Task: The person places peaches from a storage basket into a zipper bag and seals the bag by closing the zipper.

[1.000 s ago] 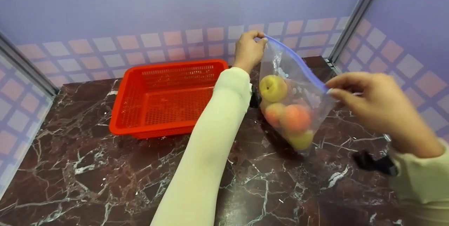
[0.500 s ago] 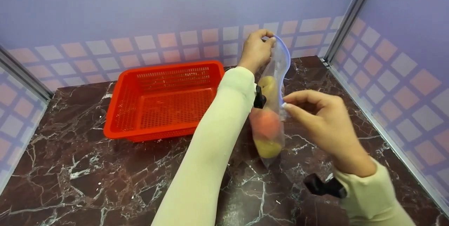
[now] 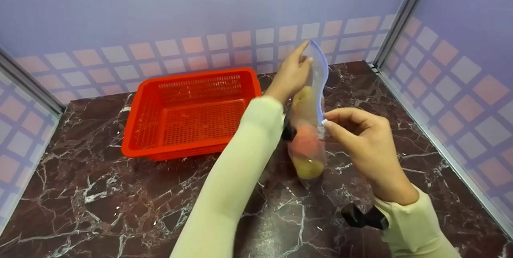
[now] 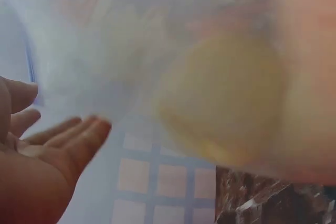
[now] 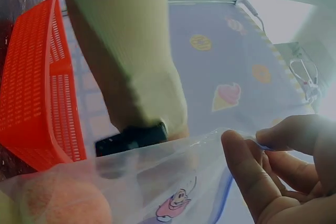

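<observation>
A clear zip bag (image 3: 309, 146) with a blue sealing strip hangs edge-on over the marble table (image 3: 120, 194). It holds several fruits, among them an orange one (image 3: 304, 144) and a yellow one (image 3: 306, 168). My right hand (image 3: 325, 123) pinches the bag's zip edge at mid height; the right wrist view shows the same hand (image 5: 257, 140) pinching the bag (image 5: 157, 182). My left hand (image 3: 306, 53) lies with straight fingers against the bag's top corner. In the blurred left wrist view the left hand (image 4: 58, 129) has straight fingers, with a yellow fruit (image 4: 220, 98) beyond.
A red slotted basket (image 3: 192, 109) with nothing in it stands at the back left of the table, also in the right wrist view as the basket (image 5: 37, 93). Purple walls close the back and the right side. Bare marble lies in front and to the left.
The bag turned from flat-on to edge-on as my right hand came in toward the left. The left hand's fingers have uncurled from their grip on the top corner.
</observation>
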A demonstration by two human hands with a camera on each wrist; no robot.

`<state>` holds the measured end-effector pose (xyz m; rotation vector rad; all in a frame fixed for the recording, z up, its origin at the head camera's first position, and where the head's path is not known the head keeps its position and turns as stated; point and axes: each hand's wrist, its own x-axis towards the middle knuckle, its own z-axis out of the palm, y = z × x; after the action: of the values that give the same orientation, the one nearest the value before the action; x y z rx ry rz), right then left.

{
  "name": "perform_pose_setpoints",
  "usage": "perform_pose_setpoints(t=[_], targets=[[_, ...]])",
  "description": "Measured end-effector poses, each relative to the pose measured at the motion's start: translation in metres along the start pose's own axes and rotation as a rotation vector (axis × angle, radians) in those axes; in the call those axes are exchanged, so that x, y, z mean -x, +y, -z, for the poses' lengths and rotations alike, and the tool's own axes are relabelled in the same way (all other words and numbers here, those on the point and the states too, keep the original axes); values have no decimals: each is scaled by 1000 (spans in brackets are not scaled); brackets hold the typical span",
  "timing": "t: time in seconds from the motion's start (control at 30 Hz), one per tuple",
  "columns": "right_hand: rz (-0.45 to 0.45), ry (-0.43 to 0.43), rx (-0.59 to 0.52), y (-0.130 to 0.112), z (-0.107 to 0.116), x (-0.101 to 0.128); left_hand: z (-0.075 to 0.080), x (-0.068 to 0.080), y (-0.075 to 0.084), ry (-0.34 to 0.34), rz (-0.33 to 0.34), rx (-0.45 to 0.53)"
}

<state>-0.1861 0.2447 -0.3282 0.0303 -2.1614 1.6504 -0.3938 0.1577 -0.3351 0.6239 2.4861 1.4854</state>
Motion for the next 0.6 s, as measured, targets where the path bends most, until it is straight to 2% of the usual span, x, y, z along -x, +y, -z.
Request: perform_pose_setpoints(t=[0.13, 0.37, 0.47, 0.6], targets=[[-14, 19, -91, 3, -2, 1, -3, 34, -13, -2, -25, -39], [-25, 50, -189, 3, -3, 2, -11, 103, -28, 56, -89, 71], [-26, 52, -205, 3, -3, 2, -16, 129, -36, 79, -178, 100], [-18, 58, -188, 2, -5, 2, -28, 152, -49, 155, -403, 74]])
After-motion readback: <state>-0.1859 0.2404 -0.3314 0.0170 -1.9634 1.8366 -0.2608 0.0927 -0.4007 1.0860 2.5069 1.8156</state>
